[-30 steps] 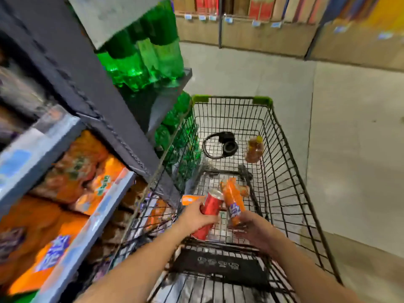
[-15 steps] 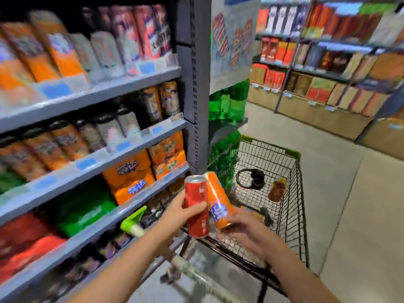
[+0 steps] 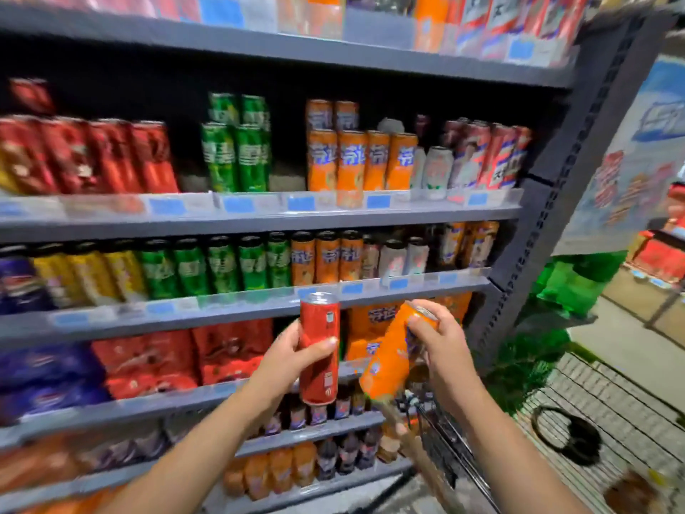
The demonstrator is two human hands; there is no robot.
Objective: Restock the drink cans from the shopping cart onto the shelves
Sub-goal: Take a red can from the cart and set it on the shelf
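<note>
Left hand (image 3: pixel 293 356) grasps red can (image 3: pixel 319 346), upright, in front of shelves (image 3: pixel 259 213). Right hand (image 3: pixel 441 350) grasps orange can (image 3: pixel 389 361), tilted, near shelf. Both cans not yet placed. Cart (image 3: pixel 578 402) at right; any remaining cans there not visible.

left hand (image 3: pixel 293 359) grips upright red can (image 3: pixel 319 346); right hand (image 3: pixel 443 345) holds tilted orange can (image 3: pixel 389 359).

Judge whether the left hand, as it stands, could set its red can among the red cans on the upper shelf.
Probably yes: the left hand holds the red can upright before the open shelves, and nothing blocks the way to the red cans up-left.
</note>
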